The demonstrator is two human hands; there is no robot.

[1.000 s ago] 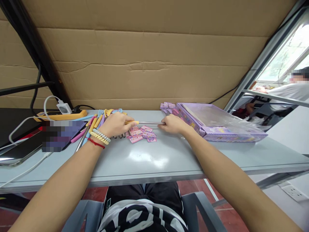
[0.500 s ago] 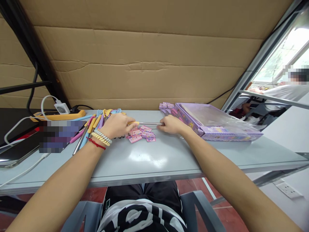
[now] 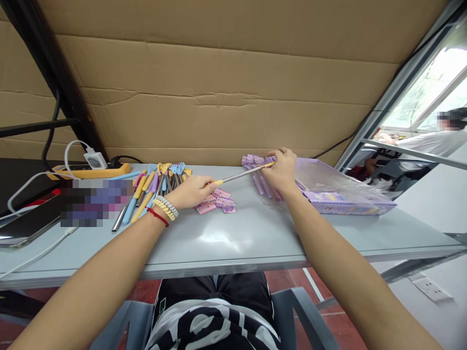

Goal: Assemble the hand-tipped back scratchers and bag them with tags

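Observation:
Between my two hands stretches a telescopic back scratcher, a thin metal rod with yellow parts at both ends, slanting up to the right. My left hand is closed around its left end, over the table. Its right end is pinched in my right hand, whose fingers partly hide it. Small pink and purple printed cards lie below the rod, beside my left hand. Left of that hand is a pile of back scratchers with blue, yellow and purple handles and claw heads. Purple-handled pieces with cards lie beside my right hand.
A purple open box with clear plastic film stands on the right of the grey table. At left are a phone, cables and a yellow power strip. Cardboard backs the table. A person sits beyond the frame.
My right hand has moved right and up, and more rod shows between my hands, now tilted. My left hand has shifted slightly right, uncovering more of the pile.

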